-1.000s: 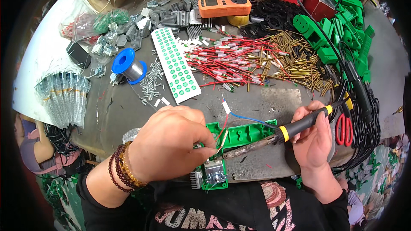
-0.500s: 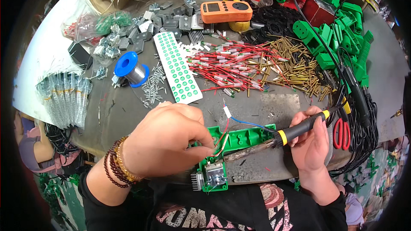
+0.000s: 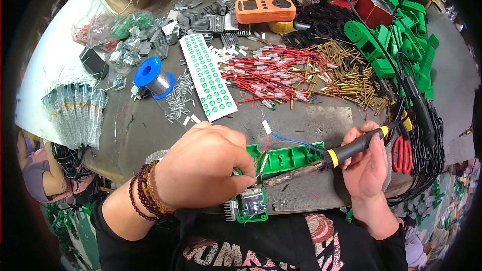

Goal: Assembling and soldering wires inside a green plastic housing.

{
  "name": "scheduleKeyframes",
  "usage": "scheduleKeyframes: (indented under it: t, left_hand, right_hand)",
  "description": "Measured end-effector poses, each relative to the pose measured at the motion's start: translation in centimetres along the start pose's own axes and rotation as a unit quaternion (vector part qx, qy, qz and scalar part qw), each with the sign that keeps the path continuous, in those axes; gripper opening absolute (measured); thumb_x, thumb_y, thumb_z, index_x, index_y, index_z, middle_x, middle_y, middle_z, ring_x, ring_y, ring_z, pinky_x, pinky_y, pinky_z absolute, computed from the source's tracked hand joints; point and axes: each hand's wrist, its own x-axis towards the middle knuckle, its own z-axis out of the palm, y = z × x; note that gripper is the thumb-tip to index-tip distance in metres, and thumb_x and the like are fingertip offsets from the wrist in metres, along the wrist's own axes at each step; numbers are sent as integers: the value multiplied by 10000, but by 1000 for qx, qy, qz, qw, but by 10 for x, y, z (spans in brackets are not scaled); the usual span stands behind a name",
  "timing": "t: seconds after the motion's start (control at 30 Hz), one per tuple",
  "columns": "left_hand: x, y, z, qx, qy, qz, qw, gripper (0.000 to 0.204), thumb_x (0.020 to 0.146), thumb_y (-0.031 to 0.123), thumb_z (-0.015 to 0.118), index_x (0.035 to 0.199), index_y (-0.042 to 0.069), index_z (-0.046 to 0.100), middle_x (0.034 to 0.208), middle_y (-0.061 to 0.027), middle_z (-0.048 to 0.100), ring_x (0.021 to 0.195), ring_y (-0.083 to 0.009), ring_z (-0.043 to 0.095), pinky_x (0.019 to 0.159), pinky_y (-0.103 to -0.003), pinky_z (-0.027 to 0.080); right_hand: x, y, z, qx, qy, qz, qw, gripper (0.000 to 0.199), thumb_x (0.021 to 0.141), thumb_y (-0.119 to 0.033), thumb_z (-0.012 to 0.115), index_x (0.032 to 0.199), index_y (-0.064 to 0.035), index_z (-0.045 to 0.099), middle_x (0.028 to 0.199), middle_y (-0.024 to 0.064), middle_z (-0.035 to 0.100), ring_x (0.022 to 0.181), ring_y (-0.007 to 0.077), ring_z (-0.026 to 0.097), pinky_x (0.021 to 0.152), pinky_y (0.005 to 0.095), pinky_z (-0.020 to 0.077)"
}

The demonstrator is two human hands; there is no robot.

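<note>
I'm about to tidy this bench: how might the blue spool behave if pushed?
The blue spool seems to stand on end, so it may slide first; tipped over, its round rims could let it roll. The wound grey wire looks metallic, so it's probably heavy for its size.

Back upward, the left hand [image 3: 206,165] angled inward, thumb and forefinger pinched together. The right hand [image 3: 366,163] was turned palm-up — fingers curled in a grip — above a forearm [image 3: 380,221] slanting from the lower edge.

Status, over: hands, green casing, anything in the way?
Right hand holding soldering iron, pointed toward green casing. Left hand over casing, grip unclear. Casing open, partly hidden by left hand.
</note>
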Motion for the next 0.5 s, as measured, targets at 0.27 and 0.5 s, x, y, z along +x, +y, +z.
scheduleKeyframes:
  t: [0.27, 0.5]
  left_hand:
    - [15, -21, 3, 96, 68, -51, 992, 244, 859, 181, 718, 1039, 17, 725, 867, -124, 648, 881, -303, 643, 779, -382, 516]
    - [29, -13, 16, -273, 60, -226, 933, 189, 944, 159, 684, 1039, 4, 738, 853, -26, 704, 740, -74, 625, 684, -227, 488]
  right_hand:
    - [-1, -1, -2, 14, -5, 4, 1000, 278, 1049, -312, 476, 1205, -83, 467, 1015, 184, 621, 679, 185, 591, 622, 298, 504]
    - [-2, 0, 1, 19, -12, -4, 1000, 264, 1050, -290, 473, 1209, -79, 467, 1018, 188, 620, 682, 189, 590, 634, 302, 508]
